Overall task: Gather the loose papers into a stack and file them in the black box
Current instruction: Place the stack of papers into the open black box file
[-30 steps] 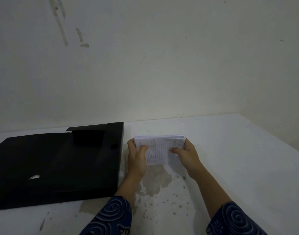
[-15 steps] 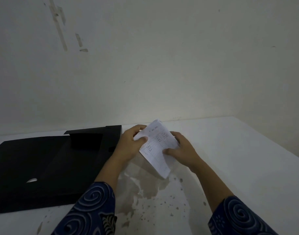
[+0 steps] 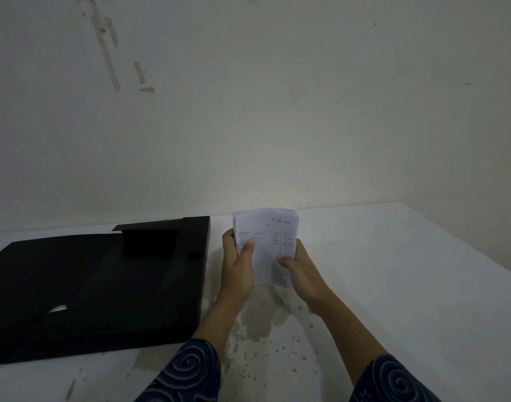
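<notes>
I hold a stack of white papers (image 3: pixel 267 242) upright above the table, its printed table and handwriting facing me. My left hand (image 3: pixel 237 264) grips the stack's left edge, thumb on the front sheet. My right hand (image 3: pixel 299 269) grips its lower right corner. The black box (image 3: pixel 103 285) lies open and flat on the table to the left of my hands, with a raised flap at its far edge. The stack's lower edge is hidden behind my hands.
The white table (image 3: pixel 393 285) has a worn, stained patch (image 3: pixel 266 320) below my hands. A pale wall stands close behind the table. The table's right edge runs diagonally at the far right.
The stack has turned from lying wide, through a tilt, to standing tall and upright. Both hands have shifted their grip along its edges and stayed near the box.
</notes>
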